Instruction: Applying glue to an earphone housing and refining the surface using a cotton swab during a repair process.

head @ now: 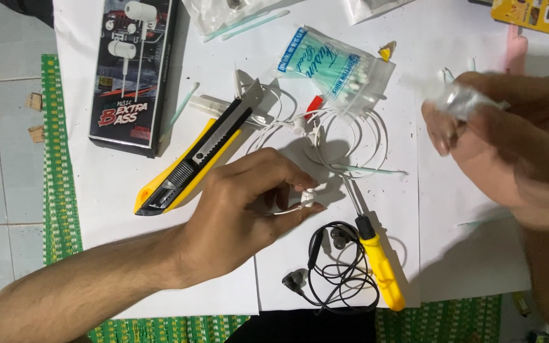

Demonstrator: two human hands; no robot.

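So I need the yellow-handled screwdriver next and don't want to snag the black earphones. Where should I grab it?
Take the screwdriver by its yellow handle, near the butt end closest to you, coming from the right. It lies flat with the metal shaft pointing away toward the white cable, and the black earphones coil against the handle's left side, so the right side looks freer.

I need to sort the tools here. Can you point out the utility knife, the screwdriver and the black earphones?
utility knife (193, 159), head view, on its yellow body.
screwdriver (384, 270), head view, on its yellow handle.
black earphones (338, 274), head view, on the coiled cable.
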